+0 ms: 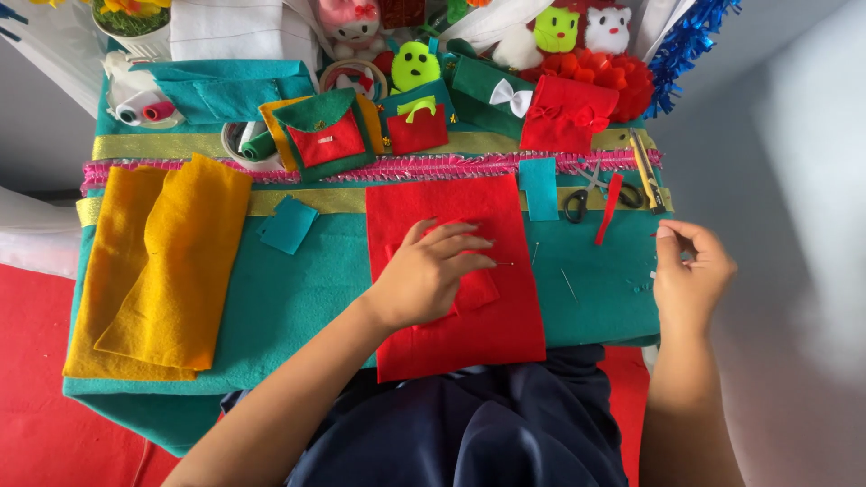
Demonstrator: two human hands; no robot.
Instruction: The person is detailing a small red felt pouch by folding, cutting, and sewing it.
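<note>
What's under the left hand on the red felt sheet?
The left hand presses a smaller red felt piece onto the red felt sheet, a pin by its fingertips. The part beneath the palm is hidden.

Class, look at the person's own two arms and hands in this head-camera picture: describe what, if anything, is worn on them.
Both forearms are bare: no sleeves reach into view, and no gloves, watch, bracelets or rings show on the left hand or the right hand. The nails look short and plain. The only clothing visible is dark navy fabric over the lap, below the arms.
</note>
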